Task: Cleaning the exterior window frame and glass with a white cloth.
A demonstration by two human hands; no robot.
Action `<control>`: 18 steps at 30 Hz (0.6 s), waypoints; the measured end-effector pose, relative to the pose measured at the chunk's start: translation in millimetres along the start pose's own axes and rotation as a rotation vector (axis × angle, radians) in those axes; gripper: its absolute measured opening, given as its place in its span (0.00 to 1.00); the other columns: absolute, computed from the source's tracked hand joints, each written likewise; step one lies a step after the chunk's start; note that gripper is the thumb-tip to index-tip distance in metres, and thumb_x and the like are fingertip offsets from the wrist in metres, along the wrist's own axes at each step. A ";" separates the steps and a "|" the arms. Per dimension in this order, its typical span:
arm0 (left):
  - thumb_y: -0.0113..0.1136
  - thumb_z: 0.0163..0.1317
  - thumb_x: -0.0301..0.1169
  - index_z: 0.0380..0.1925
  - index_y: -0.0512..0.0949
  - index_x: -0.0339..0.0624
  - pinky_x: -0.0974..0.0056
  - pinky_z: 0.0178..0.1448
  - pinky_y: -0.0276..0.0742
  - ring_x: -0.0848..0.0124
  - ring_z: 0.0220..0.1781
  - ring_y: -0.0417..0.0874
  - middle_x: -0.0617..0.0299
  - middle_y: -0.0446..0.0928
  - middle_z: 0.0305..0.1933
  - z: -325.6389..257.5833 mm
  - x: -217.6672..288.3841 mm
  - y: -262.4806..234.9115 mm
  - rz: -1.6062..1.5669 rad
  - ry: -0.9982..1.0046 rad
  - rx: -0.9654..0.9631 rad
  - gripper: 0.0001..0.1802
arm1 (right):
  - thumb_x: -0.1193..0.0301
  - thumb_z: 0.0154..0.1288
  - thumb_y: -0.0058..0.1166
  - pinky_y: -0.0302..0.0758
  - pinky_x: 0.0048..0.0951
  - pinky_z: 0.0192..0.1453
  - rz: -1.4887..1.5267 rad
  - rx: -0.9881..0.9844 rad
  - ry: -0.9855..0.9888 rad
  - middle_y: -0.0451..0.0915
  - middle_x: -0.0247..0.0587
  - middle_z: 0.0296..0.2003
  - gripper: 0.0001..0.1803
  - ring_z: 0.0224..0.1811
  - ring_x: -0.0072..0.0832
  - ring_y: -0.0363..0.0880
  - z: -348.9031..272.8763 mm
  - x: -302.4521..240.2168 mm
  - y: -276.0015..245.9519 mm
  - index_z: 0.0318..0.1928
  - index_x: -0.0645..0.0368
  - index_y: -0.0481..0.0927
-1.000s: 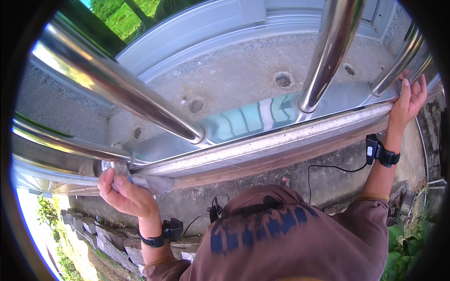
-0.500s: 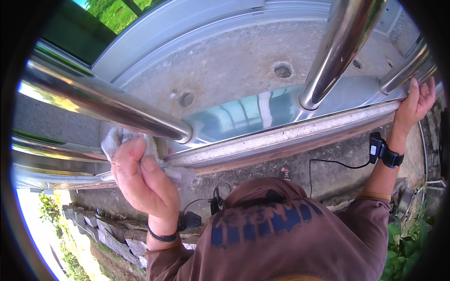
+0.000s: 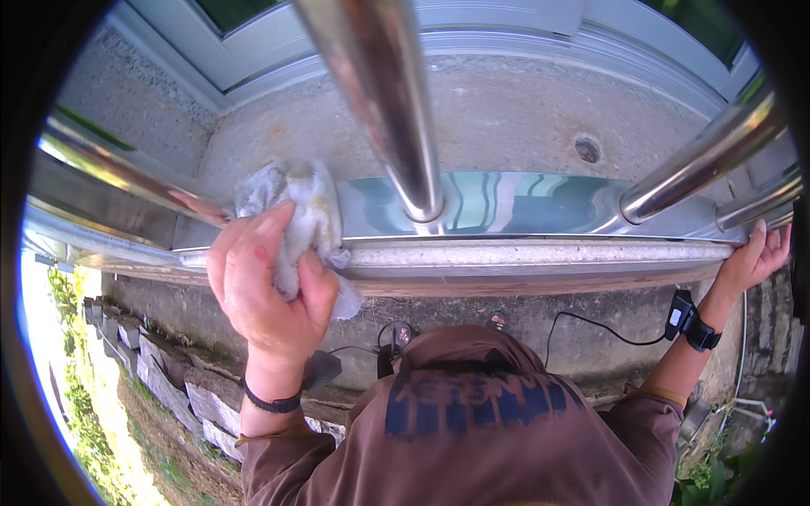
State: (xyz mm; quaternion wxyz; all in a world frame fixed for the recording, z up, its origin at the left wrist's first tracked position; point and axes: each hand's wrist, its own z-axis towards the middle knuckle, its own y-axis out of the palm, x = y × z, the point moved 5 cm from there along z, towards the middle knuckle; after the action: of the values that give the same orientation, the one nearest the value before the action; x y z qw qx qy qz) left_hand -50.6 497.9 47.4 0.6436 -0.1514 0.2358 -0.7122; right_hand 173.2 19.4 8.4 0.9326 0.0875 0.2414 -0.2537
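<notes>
A crumpled white cloth (image 3: 310, 211), with a faint yellowish stain, is bunched in my left hand (image 3: 261, 282). My fingers and thumb close round it, and it presses against the shiny metal base strip (image 3: 523, 202) near the foot of a left-hand steel bar (image 3: 135, 173). Part of the cloth hangs over the pale stone ledge (image 3: 540, 253). At the far right, my right hand (image 3: 758, 257) rests against the end of the ledge beside the foot of a bar. Its fingers are loosely bent, apart from the thumb, with nothing visible in them.
A thick steel bar (image 3: 380, 110) rises in the middle, another bar (image 3: 709, 156) at the right. Behind lie a concrete sill (image 3: 498, 110) with a round hole (image 3: 587, 150) and a white window frame (image 3: 498, 42). Stacked slabs (image 3: 169, 379) stand lower left. A black cable (image 3: 591, 319) runs to my right wrist.
The view has swung and shifted, so the bars stand differently in it. My left hand has brought the cloth up onto the strip beside the bar's foot. My right hand stays at the ledge's end.
</notes>
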 end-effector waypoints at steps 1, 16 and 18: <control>0.57 0.50 0.26 0.41 0.70 0.33 0.58 0.47 0.70 0.59 0.39 0.74 0.55 0.77 0.42 -2.4 0.4 -1.7 0.021 -0.009 0.002 0.17 | 0.78 0.63 0.47 0.67 0.21 0.51 0.044 0.028 0.012 0.73 0.45 0.43 0.25 0.46 0.23 0.70 -2.3 0.1 0.8 0.59 0.72 0.56; 0.49 0.64 0.35 0.59 0.55 0.31 0.64 0.53 0.69 0.68 0.44 0.73 0.50 0.68 0.50 -10.8 -62.3 -8.5 -0.576 -0.628 0.255 0.29 | 0.77 0.63 0.47 0.66 0.21 0.47 0.027 0.088 0.032 0.70 0.36 0.34 0.24 0.40 0.22 0.68 -3.7 -9.5 1.9 0.57 0.71 0.58; 0.50 0.63 0.36 0.58 0.56 0.29 0.64 0.53 0.69 0.68 0.44 0.73 0.50 0.68 0.50 -17.5 -71.3 -13.6 -0.486 -0.514 0.182 0.29 | 0.77 0.63 0.47 0.66 0.21 0.47 0.004 0.080 0.032 0.70 0.36 0.34 0.24 0.41 0.21 0.68 -0.2 3.0 -8.4 0.57 0.71 0.58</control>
State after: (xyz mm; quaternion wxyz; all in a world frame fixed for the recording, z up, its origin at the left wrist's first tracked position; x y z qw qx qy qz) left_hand -62.2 571.7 46.1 0.5048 -0.3194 -0.0407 -0.8010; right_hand 171.0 10.9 6.4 0.9249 0.1292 0.2456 -0.2599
